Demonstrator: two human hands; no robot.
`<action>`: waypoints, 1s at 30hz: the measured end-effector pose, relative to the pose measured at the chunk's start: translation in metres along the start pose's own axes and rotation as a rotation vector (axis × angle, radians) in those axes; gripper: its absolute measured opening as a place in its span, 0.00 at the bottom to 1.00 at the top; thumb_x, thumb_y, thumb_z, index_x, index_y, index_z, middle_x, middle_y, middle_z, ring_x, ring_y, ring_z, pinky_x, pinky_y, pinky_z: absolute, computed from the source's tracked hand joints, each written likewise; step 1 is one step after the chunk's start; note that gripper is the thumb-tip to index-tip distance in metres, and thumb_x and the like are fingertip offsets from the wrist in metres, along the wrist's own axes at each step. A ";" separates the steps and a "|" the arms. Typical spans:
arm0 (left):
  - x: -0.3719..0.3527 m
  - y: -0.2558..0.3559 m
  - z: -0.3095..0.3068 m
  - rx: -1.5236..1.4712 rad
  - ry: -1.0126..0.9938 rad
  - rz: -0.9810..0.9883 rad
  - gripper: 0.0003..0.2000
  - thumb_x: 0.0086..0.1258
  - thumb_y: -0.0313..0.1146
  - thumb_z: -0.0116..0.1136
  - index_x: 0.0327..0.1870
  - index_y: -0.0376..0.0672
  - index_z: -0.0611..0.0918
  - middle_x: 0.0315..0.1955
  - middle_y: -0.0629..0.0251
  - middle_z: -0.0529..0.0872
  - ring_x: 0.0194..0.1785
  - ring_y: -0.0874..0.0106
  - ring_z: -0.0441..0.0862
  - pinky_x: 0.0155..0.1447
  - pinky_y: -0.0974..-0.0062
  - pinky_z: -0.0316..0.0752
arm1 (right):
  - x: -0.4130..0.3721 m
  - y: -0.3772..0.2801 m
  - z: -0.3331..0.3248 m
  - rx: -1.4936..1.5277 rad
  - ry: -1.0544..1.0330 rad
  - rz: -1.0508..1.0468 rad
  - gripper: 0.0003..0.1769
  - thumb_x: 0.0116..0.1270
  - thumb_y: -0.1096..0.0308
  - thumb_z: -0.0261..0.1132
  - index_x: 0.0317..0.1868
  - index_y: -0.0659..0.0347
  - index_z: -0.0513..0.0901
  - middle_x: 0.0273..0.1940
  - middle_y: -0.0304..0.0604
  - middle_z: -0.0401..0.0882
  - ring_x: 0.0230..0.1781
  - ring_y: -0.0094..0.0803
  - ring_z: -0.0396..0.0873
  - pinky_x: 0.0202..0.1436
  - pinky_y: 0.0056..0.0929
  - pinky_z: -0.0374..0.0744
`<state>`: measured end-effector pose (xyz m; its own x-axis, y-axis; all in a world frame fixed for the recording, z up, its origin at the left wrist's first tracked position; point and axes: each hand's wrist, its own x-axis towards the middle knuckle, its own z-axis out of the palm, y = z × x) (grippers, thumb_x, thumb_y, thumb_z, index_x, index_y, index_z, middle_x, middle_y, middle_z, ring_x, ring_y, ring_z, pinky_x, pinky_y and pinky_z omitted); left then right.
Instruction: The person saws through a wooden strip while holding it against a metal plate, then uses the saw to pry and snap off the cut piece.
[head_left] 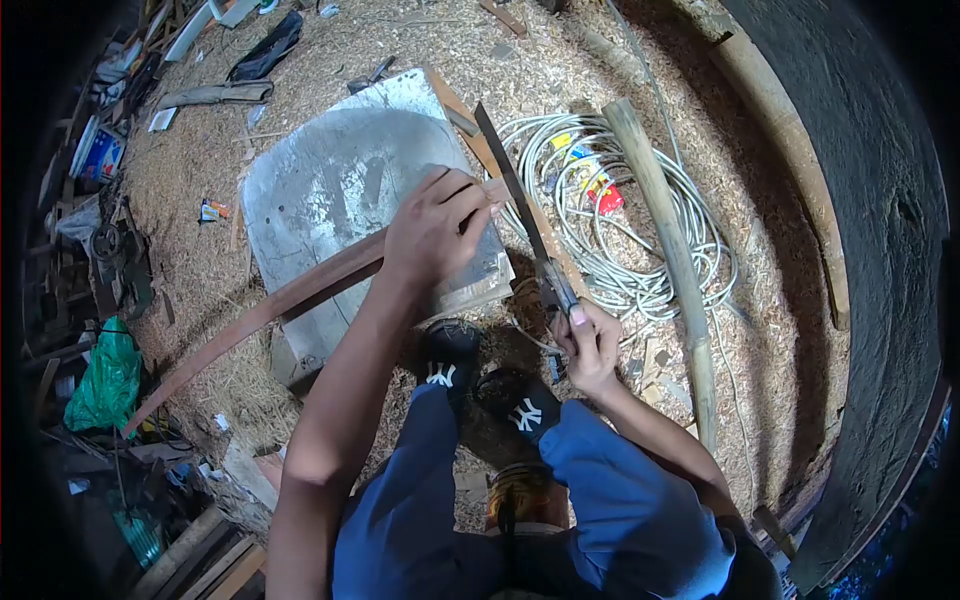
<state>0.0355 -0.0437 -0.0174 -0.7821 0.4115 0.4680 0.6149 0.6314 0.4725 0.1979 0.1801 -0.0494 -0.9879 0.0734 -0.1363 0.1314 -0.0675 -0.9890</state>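
Observation:
My left hand [435,232] presses down on a long curved strip of brown wood [260,315] that lies across a grey metal slab [340,190]. My right hand [588,345] grips the handle of a hand saw [515,190], whose thin dark blade runs up and to the left, next to the end of the strip by my left fingers. Both of my feet in dark shoes [485,385] stand just below the slab, on the sawdust.
Sawdust and shavings cover the floor. A coil of white cable [640,260] and a long bamboo pole [670,250] lie to the right. A big dark curved wall [860,200] rises at far right. Clutter, a green bag [105,380] and planks crowd the left edge.

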 end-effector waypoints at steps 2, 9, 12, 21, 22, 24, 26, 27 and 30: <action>0.000 0.001 0.001 -0.006 0.003 0.002 0.04 0.65 0.30 0.70 0.35 0.42 0.86 0.33 0.65 0.83 0.43 0.62 0.81 0.50 0.66 0.79 | -0.011 0.011 -0.011 -0.047 -0.067 -0.035 0.27 0.83 0.54 0.52 0.25 0.62 0.69 0.18 0.36 0.66 0.17 0.21 0.59 0.23 0.29 0.57; 0.000 0.001 0.001 -0.028 -0.012 -0.030 0.04 0.65 0.29 0.70 0.35 0.42 0.86 0.34 0.64 0.83 0.43 0.62 0.81 0.50 0.66 0.79 | -0.052 -0.007 -0.033 -0.088 -0.029 0.033 0.27 0.82 0.56 0.51 0.23 0.62 0.69 0.17 0.36 0.66 0.17 0.21 0.58 0.23 0.28 0.57; -0.001 0.003 0.001 -0.017 0.008 -0.020 0.04 0.65 0.29 0.70 0.35 0.41 0.86 0.34 0.64 0.83 0.43 0.62 0.81 0.50 0.66 0.79 | -0.007 -0.005 -0.007 -0.094 -0.050 -0.040 0.24 0.80 0.63 0.54 0.22 0.62 0.70 0.18 0.35 0.68 0.18 0.22 0.63 0.24 0.27 0.60; -0.003 0.004 0.002 -0.006 0.008 -0.029 0.04 0.64 0.29 0.70 0.36 0.41 0.86 0.35 0.64 0.84 0.44 0.62 0.81 0.50 0.66 0.79 | -0.060 0.003 -0.027 0.004 0.011 0.025 0.27 0.81 0.56 0.51 0.23 0.62 0.68 0.17 0.36 0.66 0.16 0.23 0.61 0.24 0.27 0.60; -0.005 0.004 0.003 -0.007 0.005 -0.032 0.04 0.64 0.29 0.70 0.36 0.41 0.86 0.35 0.64 0.84 0.44 0.62 0.81 0.50 0.66 0.79 | -0.059 0.000 -0.030 -0.007 0.007 0.043 0.26 0.81 0.56 0.52 0.22 0.61 0.69 0.17 0.35 0.66 0.17 0.23 0.61 0.24 0.27 0.60; -0.001 0.004 0.003 -0.013 0.019 -0.027 0.04 0.64 0.29 0.70 0.35 0.41 0.85 0.35 0.64 0.84 0.43 0.62 0.82 0.50 0.66 0.79 | -0.037 -0.002 -0.021 -0.060 -0.024 0.009 0.27 0.81 0.56 0.51 0.22 0.61 0.69 0.17 0.35 0.66 0.17 0.22 0.61 0.24 0.27 0.60; 0.001 0.002 0.002 -0.016 0.019 -0.027 0.04 0.64 0.28 0.70 0.35 0.41 0.85 0.35 0.64 0.84 0.43 0.62 0.82 0.50 0.66 0.79 | -0.003 0.001 -0.005 -0.135 -0.058 -0.037 0.27 0.83 0.57 0.50 0.24 0.63 0.69 0.17 0.35 0.66 0.18 0.22 0.60 0.25 0.27 0.59; -0.001 0.002 0.003 -0.019 0.015 -0.033 0.04 0.64 0.28 0.69 0.34 0.41 0.85 0.35 0.64 0.84 0.43 0.61 0.82 0.50 0.66 0.79 | 0.002 0.001 0.000 -0.135 -0.061 -0.036 0.27 0.83 0.57 0.50 0.24 0.63 0.69 0.17 0.35 0.66 0.18 0.22 0.60 0.25 0.27 0.59; -0.002 0.002 0.003 -0.020 0.021 -0.031 0.04 0.64 0.28 0.69 0.33 0.41 0.84 0.34 0.64 0.84 0.43 0.61 0.82 0.49 0.66 0.78 | 0.002 -0.007 0.004 -0.040 -0.032 -0.016 0.24 0.82 0.61 0.52 0.24 0.63 0.69 0.19 0.35 0.66 0.20 0.21 0.63 0.26 0.27 0.62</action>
<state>0.0384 -0.0417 -0.0194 -0.7988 0.3775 0.4685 0.5923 0.6301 0.5021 0.1951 0.1771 -0.0424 -0.9919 0.0427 -0.1193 0.1182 -0.0267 -0.9926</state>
